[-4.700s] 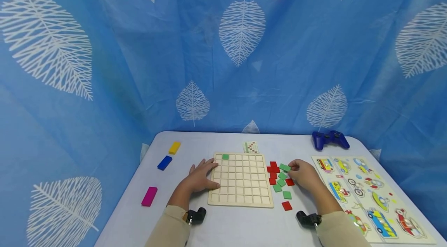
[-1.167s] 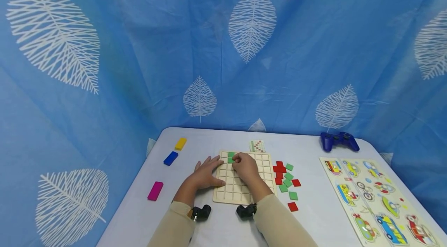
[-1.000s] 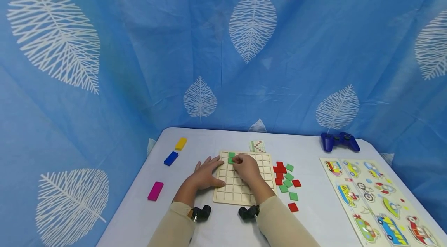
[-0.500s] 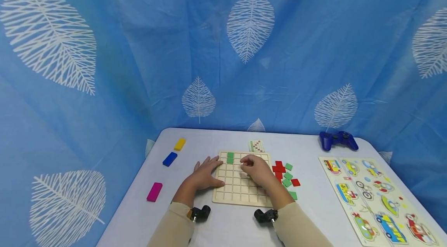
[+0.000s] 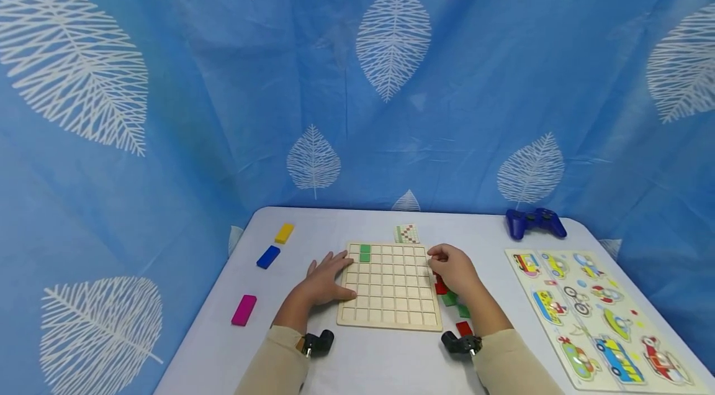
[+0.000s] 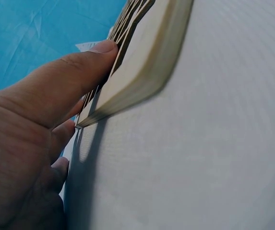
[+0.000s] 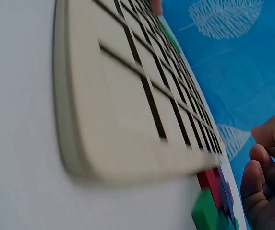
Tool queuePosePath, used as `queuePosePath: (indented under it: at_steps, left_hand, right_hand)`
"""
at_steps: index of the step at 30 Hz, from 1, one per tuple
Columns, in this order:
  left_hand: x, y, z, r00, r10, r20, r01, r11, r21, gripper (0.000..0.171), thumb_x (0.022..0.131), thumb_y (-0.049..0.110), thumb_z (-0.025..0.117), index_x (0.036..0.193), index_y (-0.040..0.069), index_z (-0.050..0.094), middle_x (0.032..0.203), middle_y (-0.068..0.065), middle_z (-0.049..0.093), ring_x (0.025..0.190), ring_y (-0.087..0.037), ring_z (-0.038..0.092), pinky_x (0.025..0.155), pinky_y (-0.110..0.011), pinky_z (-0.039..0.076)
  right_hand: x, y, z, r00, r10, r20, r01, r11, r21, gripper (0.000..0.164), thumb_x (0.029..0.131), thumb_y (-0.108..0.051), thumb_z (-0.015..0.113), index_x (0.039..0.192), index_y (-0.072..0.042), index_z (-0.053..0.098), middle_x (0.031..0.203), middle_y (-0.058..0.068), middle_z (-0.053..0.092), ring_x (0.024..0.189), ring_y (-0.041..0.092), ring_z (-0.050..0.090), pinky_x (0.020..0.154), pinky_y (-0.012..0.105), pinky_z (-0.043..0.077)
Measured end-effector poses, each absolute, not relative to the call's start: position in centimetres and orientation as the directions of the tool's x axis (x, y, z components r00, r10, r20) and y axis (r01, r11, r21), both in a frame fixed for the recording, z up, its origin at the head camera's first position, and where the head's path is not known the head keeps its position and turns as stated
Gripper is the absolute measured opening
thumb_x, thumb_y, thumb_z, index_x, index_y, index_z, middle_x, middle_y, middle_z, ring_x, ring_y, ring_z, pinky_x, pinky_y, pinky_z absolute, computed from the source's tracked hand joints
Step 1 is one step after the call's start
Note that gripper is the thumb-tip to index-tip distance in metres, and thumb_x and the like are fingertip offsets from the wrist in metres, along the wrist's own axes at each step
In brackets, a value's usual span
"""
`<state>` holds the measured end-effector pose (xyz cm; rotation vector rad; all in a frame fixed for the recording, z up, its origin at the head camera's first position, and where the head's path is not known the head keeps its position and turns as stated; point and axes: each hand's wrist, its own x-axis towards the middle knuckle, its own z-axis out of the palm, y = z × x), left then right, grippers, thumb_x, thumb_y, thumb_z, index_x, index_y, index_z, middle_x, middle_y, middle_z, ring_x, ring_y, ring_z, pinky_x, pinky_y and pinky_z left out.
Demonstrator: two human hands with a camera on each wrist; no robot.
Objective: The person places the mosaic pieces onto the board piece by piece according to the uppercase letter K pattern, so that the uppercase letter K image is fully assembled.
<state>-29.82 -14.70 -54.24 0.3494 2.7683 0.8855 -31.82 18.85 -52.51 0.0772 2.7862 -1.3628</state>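
Note:
A wooden grid board (image 5: 391, 300) lies flat on the table, with two green tiles (image 5: 365, 253) in squares near its upper left corner. My left hand (image 5: 321, 283) rests at the board's left edge, fingers spread; in the left wrist view its thumb (image 6: 87, 64) lies on the rim. Over the board's right edge hovers my right hand (image 5: 455, 269), its fingers loosely bent. No tile shows between them in the right wrist view. Partly hidden beneath that hand are red tiles (image 5: 440, 286) and green tiles (image 5: 449, 299). A separate red tile (image 5: 463, 328) lies closer to me.
A small pattern card (image 5: 406, 233) sits behind the board. Yellow (image 5: 284, 233), blue (image 5: 268, 257) and magenta (image 5: 244, 310) blocks are at left. On the right are a picture puzzle board (image 5: 598, 320) and a blue game controller (image 5: 535, 223). A leaf-print curtain (image 5: 346, 103) hangs behind the table.
A second green tile has been set below the first on the board. My right hand has let go and moved right, back over the loose tiles. The left hand stays put.

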Motion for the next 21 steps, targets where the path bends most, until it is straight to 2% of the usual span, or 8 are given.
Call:
queuePosePath:
  at_steps: [3,9,15,21]
  left_hand:
    - [-29.8,-14.8,-54.3,-0.949,0.291,-0.124,0.164,0.787,0.594,0.089,0.081,0.049,0.088,0.157,0.022,0.049,0.173,-0.002,0.03,0.163,-0.035,0.012,0.128,-0.067,0.0]
    - [-29.8,-14.8,-54.2,-0.949,0.288,-0.126,0.16,0.788,0.595,0.09,0.081,0.049,0.088,0.157,0.023,0.049,0.173,-0.001,0.03,0.163,-0.035,0.012,0.128,-0.066,0.0]
    - [-29.8,-14.8,-54.1,-0.95,0.289,-0.12,0.162,0.782,0.602,0.09,0.08,0.048,0.088,0.157,0.022,0.049,0.173,-0.001,0.03,0.163,-0.035,0.012,0.128,-0.067,-0.001]
    - [-30.0,-14.7,-54.1,-0.951,0.281,-0.129,0.154,0.793,0.589,0.09,0.08,0.048,0.089,0.157,0.023,0.049,0.173,-0.001,0.03,0.163,-0.034,0.012,0.128,-0.066,-0.001]
  right_hand:
    - [-32.0,20.2,-52.5,-0.996,0.054,-0.075,0.092,0.634,-0.768,0.026,0.1,-0.02,0.068,0.124,-0.009,0.068,0.108,0.008,0.066,0.094,0.023,0.059,0.078,0.031,0.055]
    - [-32.0,22.5,-52.3,-0.994,0.07,-0.088,0.112,0.685,-0.72,0.029,0.1,-0.018,0.068,0.127,-0.007,0.066,0.115,0.012,0.067,0.101,0.027,0.06,0.09,0.041,0.059]
    - [-32.5,24.4,-52.9,-0.991,0.082,-0.109,0.135,0.714,-0.687,0.031,0.099,-0.019,0.069,0.127,-0.007,0.065,0.119,0.015,0.066,0.1,0.028,0.059,0.084,0.038,0.058]
    - [-33.0,25.4,-53.6,-0.986,0.073,-0.149,0.155,0.718,-0.678,0.032,0.098,-0.018,0.07,0.127,-0.005,0.064,0.12,0.016,0.065,0.103,0.029,0.058,0.088,0.043,0.056]
